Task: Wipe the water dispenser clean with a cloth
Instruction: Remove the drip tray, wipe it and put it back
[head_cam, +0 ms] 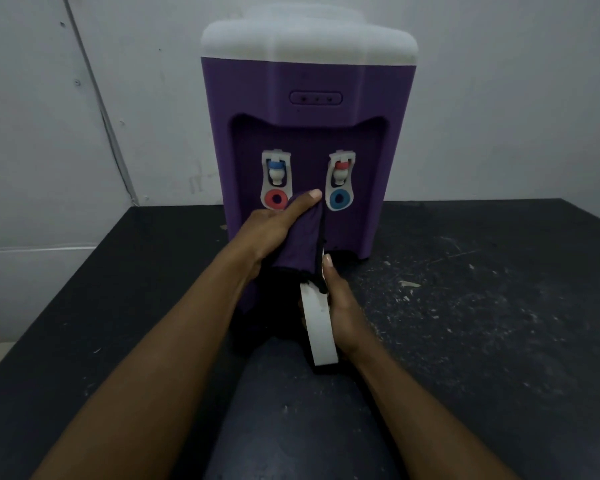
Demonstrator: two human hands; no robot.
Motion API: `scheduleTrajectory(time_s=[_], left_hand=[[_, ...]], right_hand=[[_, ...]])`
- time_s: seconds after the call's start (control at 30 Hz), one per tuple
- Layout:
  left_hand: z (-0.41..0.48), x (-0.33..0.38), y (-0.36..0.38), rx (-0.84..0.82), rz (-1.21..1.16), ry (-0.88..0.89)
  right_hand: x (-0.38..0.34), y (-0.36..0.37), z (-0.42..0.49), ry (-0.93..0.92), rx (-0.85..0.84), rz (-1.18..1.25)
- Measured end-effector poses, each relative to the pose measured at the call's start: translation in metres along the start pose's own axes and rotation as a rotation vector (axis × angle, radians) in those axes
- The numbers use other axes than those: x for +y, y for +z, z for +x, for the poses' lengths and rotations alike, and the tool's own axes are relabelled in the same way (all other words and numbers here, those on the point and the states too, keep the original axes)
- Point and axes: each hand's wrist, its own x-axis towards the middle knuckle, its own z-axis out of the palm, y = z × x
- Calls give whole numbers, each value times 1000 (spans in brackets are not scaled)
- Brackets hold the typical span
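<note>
A purple water dispenser (305, 81) with a white top stands on a black table (482, 306) against the wall. Two white taps sit in its front recess, the left tap (276, 178) and the right tap (340, 178). My left hand (274, 230) grips a purple cloth (300, 244) and lifts it in front of the recess, thumb pointing up between the taps. My right hand (340, 306) holds a white drip tray (317, 327) on edge just in front of the dispenser's base. The cloth hangs over the tray's upper end.
A pale wall (84, 133) with a diagonal seam stands close behind the dispenser. The table is scratched and dusty, with small white flecks (407, 285) to the right. Its left edge (49, 323) drops to a light floor.
</note>
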Motion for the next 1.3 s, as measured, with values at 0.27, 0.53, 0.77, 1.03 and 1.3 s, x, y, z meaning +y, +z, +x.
scheduleTrajectory(time_s=[0.27, 0.53, 0.77, 1.03, 1.3], left_hand=[[-11, -27, -1, -115, 124, -42], [-33, -58, 18, -174, 87, 57], [-43, -73, 26, -124, 92, 122], [-23, -45, 39, 50, 144, 133], [-46, -73, 35, -13, 345, 187]], right_hand=[[2, 1, 7, 40, 76, 102], [4, -5, 13, 109, 252, 276], [0, -8, 13, 97, 311, 349], [0, -5, 13, 119, 346, 445], [-3, -12, 16, 150, 366, 487]])
